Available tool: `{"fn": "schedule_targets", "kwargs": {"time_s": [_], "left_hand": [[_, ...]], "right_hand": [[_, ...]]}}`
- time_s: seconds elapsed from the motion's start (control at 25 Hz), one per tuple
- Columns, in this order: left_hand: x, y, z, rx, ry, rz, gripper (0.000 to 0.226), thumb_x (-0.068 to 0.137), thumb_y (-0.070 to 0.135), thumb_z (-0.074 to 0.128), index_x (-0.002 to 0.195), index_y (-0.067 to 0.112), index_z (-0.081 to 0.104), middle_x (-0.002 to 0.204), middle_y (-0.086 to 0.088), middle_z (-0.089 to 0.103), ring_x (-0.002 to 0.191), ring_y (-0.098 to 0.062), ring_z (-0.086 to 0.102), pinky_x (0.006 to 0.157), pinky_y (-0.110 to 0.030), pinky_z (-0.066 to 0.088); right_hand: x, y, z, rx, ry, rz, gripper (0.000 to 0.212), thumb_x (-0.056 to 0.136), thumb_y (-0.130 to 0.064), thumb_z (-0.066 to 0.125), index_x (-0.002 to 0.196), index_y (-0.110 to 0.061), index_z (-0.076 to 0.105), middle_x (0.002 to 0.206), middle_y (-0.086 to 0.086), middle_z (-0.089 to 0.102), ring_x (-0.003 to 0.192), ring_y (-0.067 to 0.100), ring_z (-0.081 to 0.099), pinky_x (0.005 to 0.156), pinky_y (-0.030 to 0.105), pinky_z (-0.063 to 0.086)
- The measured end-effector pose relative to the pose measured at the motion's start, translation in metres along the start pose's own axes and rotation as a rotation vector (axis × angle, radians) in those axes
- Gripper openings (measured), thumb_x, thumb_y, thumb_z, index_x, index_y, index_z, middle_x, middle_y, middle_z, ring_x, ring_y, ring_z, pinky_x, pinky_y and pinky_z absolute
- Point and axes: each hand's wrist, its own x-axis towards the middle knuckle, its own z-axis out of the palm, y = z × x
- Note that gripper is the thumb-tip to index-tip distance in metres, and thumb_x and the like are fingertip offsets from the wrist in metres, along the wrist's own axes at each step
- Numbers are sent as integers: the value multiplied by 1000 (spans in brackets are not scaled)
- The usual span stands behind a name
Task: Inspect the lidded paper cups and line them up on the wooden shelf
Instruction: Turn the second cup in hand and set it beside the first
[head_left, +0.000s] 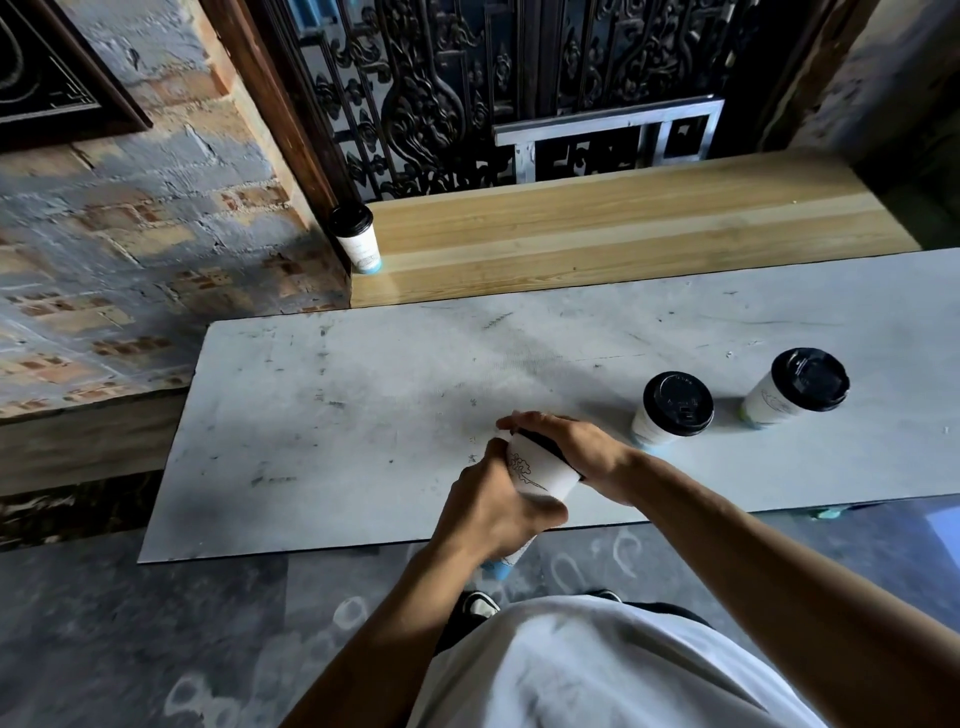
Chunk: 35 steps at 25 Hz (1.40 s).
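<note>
Cup up in both hands over the near edge of the grey board, tilted with its lid away from the camera.

Head view: left hand is wrapped around the lower body of the cup, fingers closed on the paper wall, blue base poking out below the wrist; right hand is clamped over the black lid from above, fingers curled round its rim. Two more lidded cups, middle cup and right cup, stand upright on the board to the right, near each other but apart. One cup, shelf cup, stands on the wooden shelf, at its far-left end against the brick wall.
</note>
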Motion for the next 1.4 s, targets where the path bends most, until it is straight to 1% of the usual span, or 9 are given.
{"fn": "schedule_targets", "kwargs": {"time_s": [0.2, 0.36, 0.52, 0.68, 0.84, 1.0, 1.16, 1.28, 1.4], "left_hand": [[10, -16, -2, -716, 58, -113, 60, 76, 63, 68, 113, 15, 67, 100, -14, 77, 81, -24, 74, 69, -36, 61], [12, -16, 1, -1080, 1, -286, 52, 97, 49, 47, 112, 4, 68, 84, -17, 70, 70, -29, 68, 73, -39, 57], [11, -14, 5, -1190, 46, -275, 47, 96, 39, 48, 123, 4, 64, 87, -13, 70, 77, -27, 67, 76, -40, 55], [9, -8, 10, -1158, 119, -167, 58, 89, 40, 58, 146, 30, 51, 130, -8, 70, 116, -29, 69, 100, -47, 55], [8, -4, 10, -1058, 136, -75, 69, 83, 47, 53, 150, 33, 44, 141, -6, 63, 125, -24, 64, 105, -46, 54], [3, -3, 4, -636, 283, -74, 55, 97, 53, 51, 148, 34, 46, 127, -1, 62, 106, -13, 65, 92, -36, 57], [-2, -7, 2, -351, 654, 219, 29, 98, 18, 63, 126, 25, 67, 100, 0, 54, 88, -9, 59, 75, -16, 49], [-2, -5, 1, -283, 659, 361, 31, 93, 6, 59, 106, 26, 79, 98, 3, 59, 88, -4, 63, 72, -10, 48], [-4, 3, 4, -359, 620, 344, 24, 90, 22, 63, 108, 28, 78, 101, 7, 61, 89, -7, 66, 72, -14, 52]], "right_hand": [[0, 13, 10, 670, 53, -53, 46, 104, -36, 42, 132, -9, 67, 129, 17, 70, 101, 29, 68, 86, 38, 52], [-2, 22, 19, 704, 109, -22, 42, 100, -26, 40, 131, -15, 67, 107, 21, 66, 85, 29, 64, 74, 36, 51], [-7, 29, 26, 653, 21, 94, 70, 81, -46, 59, 128, 5, 66, 119, 33, 62, 101, 38, 56, 97, 48, 43], [-13, 33, 26, 754, -55, 79, 58, 98, -38, 34, 121, 3, 67, 105, 24, 73, 91, 36, 70, 92, 44, 49], [-8, 32, 24, 821, -45, 62, 60, 97, -36, 32, 135, 4, 57, 109, 24, 71, 94, 34, 70, 91, 44, 52], [-10, 31, 19, 743, -25, 64, 62, 98, -40, 41, 137, 5, 57, 120, 31, 68, 105, 42, 69, 95, 49, 54], [-6, 37, 8, 660, 26, -35, 49, 96, -37, 64, 140, -17, 55, 133, 28, 65, 114, 44, 66, 101, 58, 52], [-11, 29, 10, 610, 54, -126, 37, 98, -30, 61, 132, -16, 56, 116, 20, 71, 97, 32, 70, 88, 51, 58], [-10, 25, 4, 601, 40, -124, 36, 101, -32, 57, 134, -20, 56, 119, 21, 71, 97, 33, 70, 88, 51, 58]]}}
